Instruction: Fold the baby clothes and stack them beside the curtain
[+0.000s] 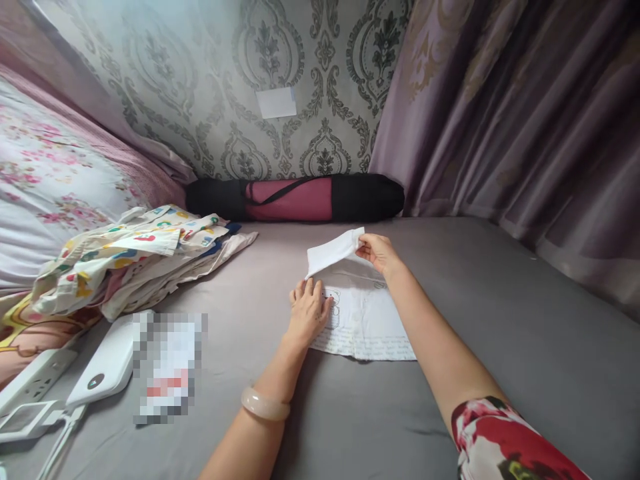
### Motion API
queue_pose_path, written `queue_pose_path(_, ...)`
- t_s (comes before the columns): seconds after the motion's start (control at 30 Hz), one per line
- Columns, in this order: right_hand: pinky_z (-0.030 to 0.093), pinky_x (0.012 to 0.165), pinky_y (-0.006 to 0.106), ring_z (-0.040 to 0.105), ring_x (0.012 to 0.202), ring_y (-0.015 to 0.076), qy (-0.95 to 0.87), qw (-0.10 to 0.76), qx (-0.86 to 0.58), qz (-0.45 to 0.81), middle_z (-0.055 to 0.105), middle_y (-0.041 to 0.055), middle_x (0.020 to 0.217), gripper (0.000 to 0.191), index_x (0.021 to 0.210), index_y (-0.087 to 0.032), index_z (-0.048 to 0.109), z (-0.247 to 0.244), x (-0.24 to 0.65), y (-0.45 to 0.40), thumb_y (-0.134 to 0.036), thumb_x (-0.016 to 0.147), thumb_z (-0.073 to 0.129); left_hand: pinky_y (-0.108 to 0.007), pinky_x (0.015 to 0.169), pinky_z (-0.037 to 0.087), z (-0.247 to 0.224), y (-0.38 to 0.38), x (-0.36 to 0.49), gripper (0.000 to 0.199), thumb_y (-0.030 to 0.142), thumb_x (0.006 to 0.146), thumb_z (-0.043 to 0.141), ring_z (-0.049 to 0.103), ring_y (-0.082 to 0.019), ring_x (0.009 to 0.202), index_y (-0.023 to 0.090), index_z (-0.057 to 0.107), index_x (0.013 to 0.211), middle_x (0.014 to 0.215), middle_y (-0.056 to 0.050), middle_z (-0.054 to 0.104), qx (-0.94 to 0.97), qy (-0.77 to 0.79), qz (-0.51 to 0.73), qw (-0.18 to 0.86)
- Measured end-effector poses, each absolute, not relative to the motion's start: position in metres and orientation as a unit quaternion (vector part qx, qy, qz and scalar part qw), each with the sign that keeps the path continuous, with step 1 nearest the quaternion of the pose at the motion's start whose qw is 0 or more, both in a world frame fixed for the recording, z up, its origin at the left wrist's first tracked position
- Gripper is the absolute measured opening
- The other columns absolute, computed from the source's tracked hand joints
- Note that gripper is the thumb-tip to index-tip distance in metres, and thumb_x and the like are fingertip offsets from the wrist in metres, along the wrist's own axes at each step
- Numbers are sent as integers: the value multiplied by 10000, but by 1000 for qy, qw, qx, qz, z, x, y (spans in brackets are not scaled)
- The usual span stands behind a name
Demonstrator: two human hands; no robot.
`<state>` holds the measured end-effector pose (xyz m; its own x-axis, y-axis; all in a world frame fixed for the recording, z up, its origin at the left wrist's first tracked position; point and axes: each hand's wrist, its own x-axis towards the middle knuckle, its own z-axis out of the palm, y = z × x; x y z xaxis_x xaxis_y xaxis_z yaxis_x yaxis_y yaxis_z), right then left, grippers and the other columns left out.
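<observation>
A white sheet of paper (373, 323) with small drawings and handwritten lines lies on the grey bed sheet. Its far part is lifted and folded over toward me. My right hand (379, 253) pinches the raised far right corner between thumb and fingers. My left hand (309, 310) rests at the paper's left side, its fingers spread over the edge near a drawn figure. A pale bangle (265, 405) circles my left wrist. Creases run across the paper, and my right forearm hides part of its right side.
Folded patterned clothes (135, 257) lie to the left. Nearer are a power strip (37, 380), a white power bank (110, 360) with cables, and a blurred-out item (170, 367). A black and maroon roll bag (295, 199) lies along the patterned wall. A purple curtain (500, 113) hangs at the right.
</observation>
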<state>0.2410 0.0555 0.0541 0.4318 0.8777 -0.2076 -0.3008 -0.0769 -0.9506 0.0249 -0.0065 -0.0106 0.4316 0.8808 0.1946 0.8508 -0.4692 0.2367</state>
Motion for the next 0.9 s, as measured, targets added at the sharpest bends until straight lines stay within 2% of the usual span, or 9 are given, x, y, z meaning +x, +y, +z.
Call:
queue_pose_path(0.2,530,500,214,577,503,104,-225,595,-626,451,597,-15,551,50,697,-158,575,23,262,44,-108,700,583,-512,1056,343,-15,-9,27,446,396,960,439,348,-357,1359,178,473,1348,1460,-159,437,854,498,144,44)
queue_pose_path(0.27,528,477,222,580,498,113,-221,583,-638,452,601,-4,563,14,727,-153,591,16,264,43,-153,738,599,-505,1049,358,-16,-11,27,433,395,967,424,356,-352,1353,175,479,1335,1451,-157,448,859,489,147,36)
queue_pose_path(0.4,533,463,237,588,521,122,-248,555,-678,413,622,9,674,283,987,-142,627,6,265,42,-344,791,660,-512,1006,398,-16,-13,26,354,392,965,427,397,-356,1309,210,534,1249,1421,-123,484,858,490,153,20)
queue_pose_path(0.47,534,469,243,600,541,132,-291,522,-717,359,648,33,781,464,1175,-144,593,1,266,41,-340,765,689,-518,974,420,-17,-14,25,333,398,963,427,418,-364,1283,220,552,1216,1412,-113,496,856,492,157,17)
queue_pose_path(0.53,530,487,238,611,562,134,-337,485,-743,314,668,51,874,555,1280,-170,566,-3,268,40,-264,743,675,-522,952,432,-18,-14,25,327,403,963,425,429,-370,1266,225,561,1201,1401,-112,507,854,493,163,15)
queue_pose_path(0.6,527,528,226,613,580,127,-375,456,-754,287,680,38,897,550,1273,-204,602,-7,272,40,-186,723,625,-522,949,433,-20,-14,24,324,402,962,424,436,-369,1258,227,563,1197,1387,-112,519,853,494,167,11)
queue_pose_path(0.67,532,613,233,629,626,134,-408,432,-760,263,693,21,860,474,1170,-209,681,-10,276,40,-146,710,582,-516,964,428,-22,-14,24,336,401,961,424,436,-366,1262,220,555,1212,1382,-115,522,852,496,167,7)
queue_pose_path(0.77,520,782,278,674,813,188,-446,396,-773,216,726,38,873,341,993,-191,752,-9,280,38,-140,731,540,-503,979,423,-23,-13,24,380,408,956,433,430,-365,1279,195,526,1257,1385,-135,515,849,502,163,1)
queue_pose_path(0.9,463,925,307,638,1070,235,-490,321,-798,142,720,85,1103,361,1062,-182,742,1,275,32,-157,812,482,-502,990,419,-24,-14,24,435,415,959,420,422,-367,1292,149,493,1295,1395,-167,504,850,503,156,-3)
